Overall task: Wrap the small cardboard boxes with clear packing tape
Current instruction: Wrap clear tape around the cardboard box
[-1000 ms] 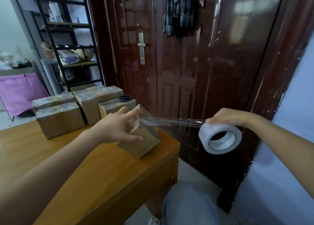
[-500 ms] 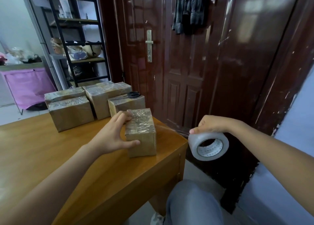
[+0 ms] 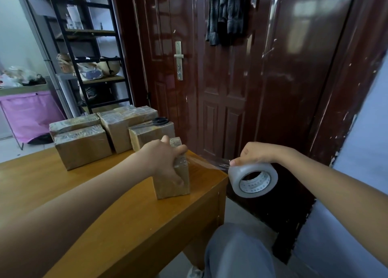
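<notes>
You're working with five boxes in all on the wooden surface (image 3: 117, 214). One small box (image 3: 174, 185) is standing near the right-hand edge, and your left hand (image 3: 165, 160) is gripping it from above, fingers (image 3: 181, 149) curling over the top and thumb pressing on the near face. Four more boxes are sitting grouped behind it, all shining with tape: a front-left box (image 3: 83, 146), a back-left box (image 3: 73, 123) tucked behind that, a taller box (image 3: 123, 126) in the middle, and a right-hand box (image 3: 151, 136) just behind your left hand, partly hidden by it.

There's one roll of tape (image 3: 253, 180), and your right hand (image 3: 258, 154) is holding it out past the surface's edge, fingers clenching over the top of the roll. One clear strip of tape (image 3: 206, 162) is stretching from the roll across to the top of the small box.

One pair of scissors (image 3: 156, 121) with black handles is lying on top of the right-hand box. Beyond the boxes, a dark red door (image 3: 220, 89) is filling the background, a plaid garment (image 3: 227, 11) hanging at its top. A black shelf rack (image 3: 90, 51) is standing to the left, with a pink fabric bin (image 3: 31, 114) further left. Your knee (image 3: 237, 252) in grey trousers is showing below the surface's corner.
</notes>
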Available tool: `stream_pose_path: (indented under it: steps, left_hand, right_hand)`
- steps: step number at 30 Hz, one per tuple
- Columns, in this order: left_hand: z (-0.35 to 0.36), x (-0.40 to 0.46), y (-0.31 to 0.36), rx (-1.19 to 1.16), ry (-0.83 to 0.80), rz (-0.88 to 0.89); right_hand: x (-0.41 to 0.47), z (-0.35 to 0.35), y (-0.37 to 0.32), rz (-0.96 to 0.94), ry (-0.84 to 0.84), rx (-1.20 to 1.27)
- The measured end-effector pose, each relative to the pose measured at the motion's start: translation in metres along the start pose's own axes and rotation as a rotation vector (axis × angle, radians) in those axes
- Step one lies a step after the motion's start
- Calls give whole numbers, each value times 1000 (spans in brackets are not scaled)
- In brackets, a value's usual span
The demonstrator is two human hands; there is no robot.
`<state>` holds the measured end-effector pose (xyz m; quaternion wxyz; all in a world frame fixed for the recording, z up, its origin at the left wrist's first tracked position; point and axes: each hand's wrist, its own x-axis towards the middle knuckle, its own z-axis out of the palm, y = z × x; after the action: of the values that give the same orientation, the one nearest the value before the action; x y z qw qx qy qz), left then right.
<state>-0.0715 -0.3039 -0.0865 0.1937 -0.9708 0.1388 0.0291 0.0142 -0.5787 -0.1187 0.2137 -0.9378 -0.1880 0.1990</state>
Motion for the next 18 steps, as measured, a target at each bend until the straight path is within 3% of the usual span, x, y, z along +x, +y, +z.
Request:
stream_pose_path:
  steps: [4, 9, 12, 14, 18]
  left_hand:
    - [8, -4, -12, -137, 178, 9]
    - [43, -15, -11, -717, 390, -14]
    - [69, -22, 4, -1056, 421, -9]
    - [79, -25, 12, -1087, 441, -44]
    - [76, -19, 6, -775, 548, 11]
  right_hand:
    - [-5, -7, -3, -47, 36, 76]
    - [-4, -6, -23, -88, 58, 68]
    - [-1, -2, -35, -82, 47, 3]
    - [-1, 1, -39, -72, 24, -45]
    - [-3, 9, -33, -63, 35, -27]
